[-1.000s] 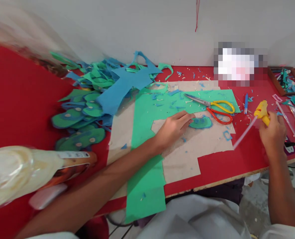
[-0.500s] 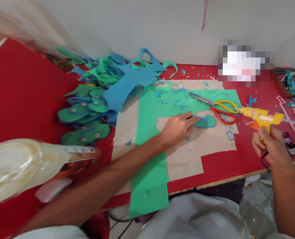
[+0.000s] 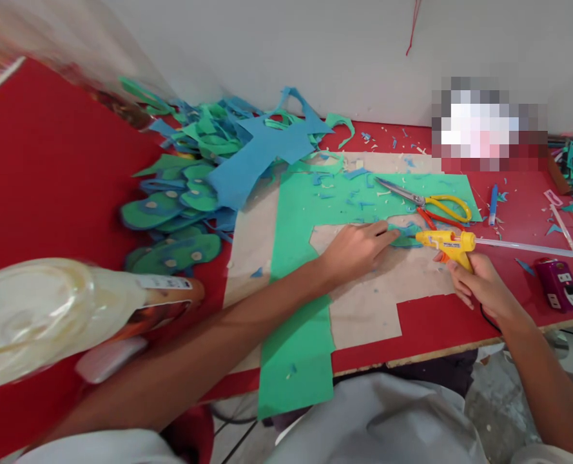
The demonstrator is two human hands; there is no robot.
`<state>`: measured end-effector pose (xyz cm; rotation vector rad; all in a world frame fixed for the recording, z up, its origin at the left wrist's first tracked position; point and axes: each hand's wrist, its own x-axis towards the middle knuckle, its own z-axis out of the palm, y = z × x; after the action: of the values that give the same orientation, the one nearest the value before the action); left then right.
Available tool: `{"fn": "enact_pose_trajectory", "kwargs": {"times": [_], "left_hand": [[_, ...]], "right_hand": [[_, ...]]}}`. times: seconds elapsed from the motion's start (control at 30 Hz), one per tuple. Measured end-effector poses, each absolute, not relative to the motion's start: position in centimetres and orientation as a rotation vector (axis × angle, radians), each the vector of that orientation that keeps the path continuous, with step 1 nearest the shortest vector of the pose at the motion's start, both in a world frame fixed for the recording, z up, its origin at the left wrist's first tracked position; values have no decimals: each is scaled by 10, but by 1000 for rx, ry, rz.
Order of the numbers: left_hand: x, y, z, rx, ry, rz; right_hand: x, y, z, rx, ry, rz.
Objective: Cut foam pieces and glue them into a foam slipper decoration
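Observation:
My left hand (image 3: 356, 250) rests on the sheets with its fingers bent together, gripping the left end of a small green-and-blue foam cut-out (image 3: 405, 241). A yellow hot glue gun (image 3: 450, 241) is in my right hand (image 3: 479, 283), whose fingers are wrapped round its handle. The gun's nozzle points left and is right over the cut-out; whether it touches cannot be made out. A long clear glue stick (image 3: 523, 245) sticks out of the gun's back. Just behind the gun lie scissors (image 3: 443, 205) with one yellow and one red handle, the red one partly hidden.
Green foam sheet (image 3: 296, 348) and beige sheet (image 3: 363, 322) cover the red table (image 3: 426, 322). Blue and green scraps (image 3: 262, 154) and stacked foam shapes (image 3: 153, 209) lie left. Nearby are a large bottle (image 3: 97, 316), blue marker (image 3: 494, 205) and purple power socket (image 3: 559, 283).
My right hand has brought the glue gun left and slightly down, from beside the scissors' handles to the foam cut-out. My left hand stays on the cut-out. The view has shifted slightly.

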<state>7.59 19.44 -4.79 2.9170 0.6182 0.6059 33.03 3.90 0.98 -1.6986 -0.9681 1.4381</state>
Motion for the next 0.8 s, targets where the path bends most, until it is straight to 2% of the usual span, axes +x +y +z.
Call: {"fn": "enact_pose_trajectory", "kwargs": {"times": [0.13,0.47,0.8], "left_hand": [[75,195,-46,2865,738,615],[77,194,-48,3020,556,584],[76,194,-46,2871,779,575]], "right_hand": [[330,36,7,-1659,-960,1454],[334,31,4,-1603,-867,1402],[333,30,3,-1641,-898,1438]]}}
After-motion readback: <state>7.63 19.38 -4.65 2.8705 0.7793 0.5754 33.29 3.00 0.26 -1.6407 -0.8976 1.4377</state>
